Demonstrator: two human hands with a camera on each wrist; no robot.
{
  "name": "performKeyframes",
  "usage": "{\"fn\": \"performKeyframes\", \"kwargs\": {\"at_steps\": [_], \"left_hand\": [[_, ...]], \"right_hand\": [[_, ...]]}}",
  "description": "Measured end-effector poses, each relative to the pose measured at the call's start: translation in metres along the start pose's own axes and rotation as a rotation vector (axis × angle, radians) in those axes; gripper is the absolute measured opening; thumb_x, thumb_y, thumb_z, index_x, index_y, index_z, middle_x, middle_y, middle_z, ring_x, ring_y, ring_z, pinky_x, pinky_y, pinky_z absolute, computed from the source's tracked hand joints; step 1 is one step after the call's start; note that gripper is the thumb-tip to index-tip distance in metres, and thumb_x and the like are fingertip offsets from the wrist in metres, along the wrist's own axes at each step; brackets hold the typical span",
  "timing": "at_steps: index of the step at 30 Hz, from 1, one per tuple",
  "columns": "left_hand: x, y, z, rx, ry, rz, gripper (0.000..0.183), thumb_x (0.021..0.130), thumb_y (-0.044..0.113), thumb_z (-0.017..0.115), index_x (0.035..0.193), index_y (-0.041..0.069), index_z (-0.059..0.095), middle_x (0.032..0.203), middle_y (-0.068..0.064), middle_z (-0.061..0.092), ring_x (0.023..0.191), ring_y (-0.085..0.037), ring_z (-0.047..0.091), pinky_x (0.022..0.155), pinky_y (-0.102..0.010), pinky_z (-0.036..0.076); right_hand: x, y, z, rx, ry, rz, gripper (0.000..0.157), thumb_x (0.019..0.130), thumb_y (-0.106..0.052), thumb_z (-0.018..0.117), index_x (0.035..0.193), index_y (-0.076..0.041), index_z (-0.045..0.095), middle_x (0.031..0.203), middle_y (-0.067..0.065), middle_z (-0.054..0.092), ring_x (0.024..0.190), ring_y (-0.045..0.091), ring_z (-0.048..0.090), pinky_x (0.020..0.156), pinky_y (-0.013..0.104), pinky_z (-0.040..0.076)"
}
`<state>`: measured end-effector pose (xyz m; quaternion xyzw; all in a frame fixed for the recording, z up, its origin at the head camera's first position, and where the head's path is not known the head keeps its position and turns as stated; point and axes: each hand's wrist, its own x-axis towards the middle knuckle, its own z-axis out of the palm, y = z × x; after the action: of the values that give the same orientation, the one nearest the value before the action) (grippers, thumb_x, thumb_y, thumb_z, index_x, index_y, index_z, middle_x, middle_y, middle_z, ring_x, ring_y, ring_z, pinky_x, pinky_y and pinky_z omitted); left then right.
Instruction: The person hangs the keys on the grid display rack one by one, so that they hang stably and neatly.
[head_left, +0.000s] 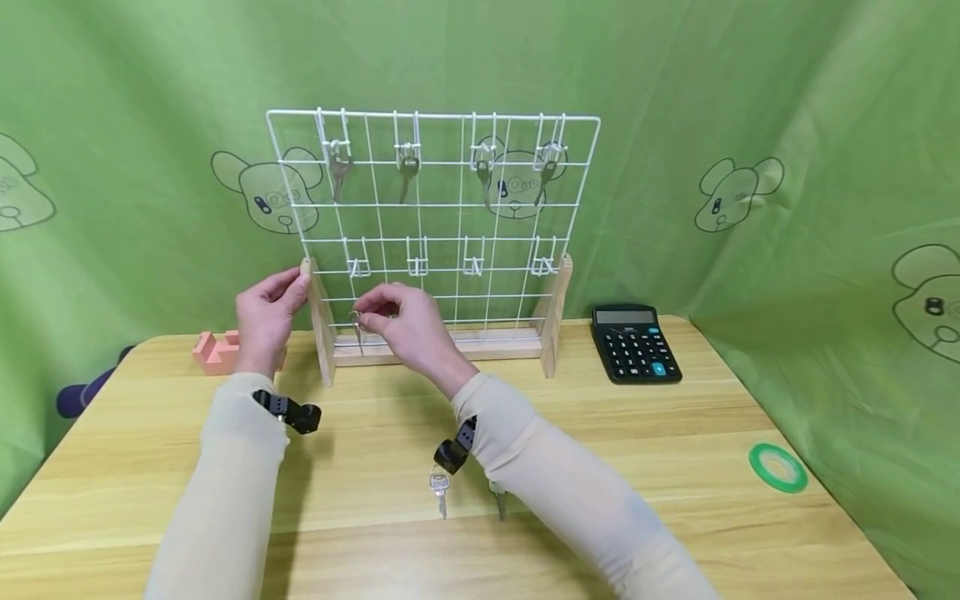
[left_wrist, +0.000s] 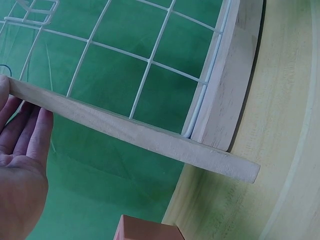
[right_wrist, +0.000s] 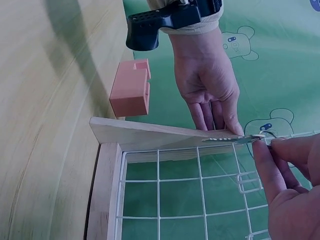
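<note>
At front of wire rack (head_left: 442, 204), below lower-left hook (head_left: 358, 267): right hand (head_left: 408, 325) pinches key (head_left: 358, 337); left hand (head_left: 264, 318) grips rack's left post (head_left: 322, 329). Slack pinch could drop key; bump could tip rack.

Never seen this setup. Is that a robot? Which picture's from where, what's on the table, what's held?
No robot: these are a person's bare hands. The wide picture comes from a head camera looking forward and down; the other two come from the black cameras on the wrists, each watching its hand's work. The left hand pinches the wooden post beside a white wire grid; the right hand holds a key in front of it. Four hanging keys are higher on the grid. On the table lie a calculator, a green ring, a pink block and two loose keys.
</note>
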<state>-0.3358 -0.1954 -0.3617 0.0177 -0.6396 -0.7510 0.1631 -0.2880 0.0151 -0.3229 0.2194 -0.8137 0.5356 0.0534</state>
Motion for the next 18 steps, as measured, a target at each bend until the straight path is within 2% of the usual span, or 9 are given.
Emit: {"fn": "performKeyframes", "kwargs": {"at_steps": [4, 18], "left_hand": [[-0.001, 0.001, 0.001, 0.004, -0.004, -0.007, 0.046, 0.089, 0.019, 0.074, 0.128, 0.000, 0.060, 0.128, -0.018, 0.061, 0.110, -0.022, 0.062, 0.093, -0.022, 0.052], [-0.001, 0.000, 0.002, 0.011, 0.017, -0.011, 0.045, 0.089, 0.019, 0.074, 0.128, 0.000, 0.061, 0.126, -0.017, 0.062, 0.107, -0.020, 0.063, 0.092, -0.021, 0.053]], "right_hand": [[0.003, 0.000, 0.001, 0.022, 0.035, 0.007, 0.012, 0.090, -0.004, 0.071, 0.100, -0.011, 0.071, 0.090, -0.007, 0.066, 0.083, 0.011, 0.061, 0.072, 0.023, 0.056], [0.020, -0.007, 0.006, 0.064, 0.136, -0.022, 0.014, 0.089, -0.003, 0.071, 0.103, -0.007, 0.072, 0.095, -0.002, 0.064, 0.089, 0.012, 0.060, 0.077, 0.018, 0.054]]}}
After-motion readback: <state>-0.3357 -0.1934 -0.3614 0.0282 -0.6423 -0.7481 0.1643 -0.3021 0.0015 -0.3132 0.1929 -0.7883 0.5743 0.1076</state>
